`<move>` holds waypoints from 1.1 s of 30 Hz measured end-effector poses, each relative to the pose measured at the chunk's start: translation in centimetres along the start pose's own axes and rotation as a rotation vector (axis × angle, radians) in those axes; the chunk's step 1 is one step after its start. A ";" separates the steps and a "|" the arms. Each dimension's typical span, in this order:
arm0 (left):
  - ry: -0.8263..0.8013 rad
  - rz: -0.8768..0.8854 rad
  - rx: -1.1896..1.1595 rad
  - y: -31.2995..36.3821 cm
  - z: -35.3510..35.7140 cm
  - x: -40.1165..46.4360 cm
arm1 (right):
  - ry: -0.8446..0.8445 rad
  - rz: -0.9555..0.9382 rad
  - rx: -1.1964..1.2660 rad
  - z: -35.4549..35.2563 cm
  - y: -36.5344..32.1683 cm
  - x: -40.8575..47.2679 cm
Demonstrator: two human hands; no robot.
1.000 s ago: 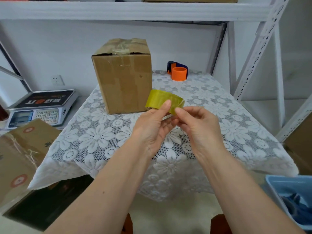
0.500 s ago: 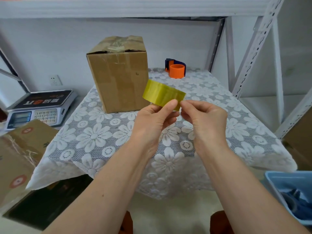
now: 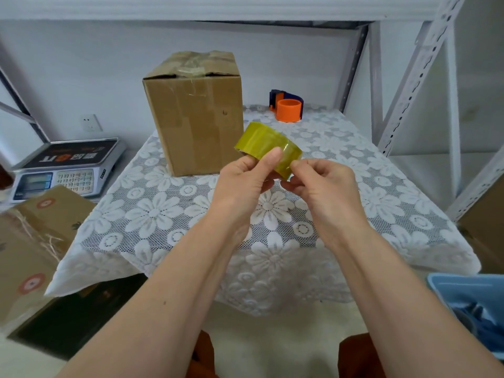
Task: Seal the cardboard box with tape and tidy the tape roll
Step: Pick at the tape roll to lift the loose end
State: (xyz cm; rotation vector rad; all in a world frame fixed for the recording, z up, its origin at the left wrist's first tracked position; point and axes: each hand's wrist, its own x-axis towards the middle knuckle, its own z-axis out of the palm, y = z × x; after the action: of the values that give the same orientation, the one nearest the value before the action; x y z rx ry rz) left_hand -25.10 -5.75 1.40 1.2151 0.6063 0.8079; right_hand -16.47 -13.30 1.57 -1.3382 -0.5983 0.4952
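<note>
A tall brown cardboard box (image 3: 195, 113) stands upright at the back left of the table, its top flaps closed with some clear tape on them. In front of it, above the table, I hold a yellowish roll of tape (image 3: 266, 144). My left hand (image 3: 245, 181) grips the roll from below with the thumb on its outer face. My right hand (image 3: 324, 184) pinches the roll's right edge with thumb and fingertips.
An orange and blue tape dispenser (image 3: 287, 107) sits at the table's back right. The table (image 3: 152, 214) has a white lace flower cloth. A weighing scale (image 3: 65, 167) and a carton (image 3: 32, 241) are at the left, shelf posts (image 3: 414, 75) and a blue bin (image 3: 474, 304) at the right.
Both hands have lifted the tape roll slightly and tilted it, and my right fingers have shifted along its edge. The box and dispenser have not moved.
</note>
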 end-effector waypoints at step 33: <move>-0.035 -0.008 -0.238 -0.5 1.0 0.0 | 0.135 0.074 0.212 0.3 0.1 -0.3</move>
State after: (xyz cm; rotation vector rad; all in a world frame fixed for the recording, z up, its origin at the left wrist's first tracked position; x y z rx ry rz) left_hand -24.19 -6.42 1.22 1.0067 0.4711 0.8255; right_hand -16.89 -13.27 1.51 -1.1842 -0.3756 0.5096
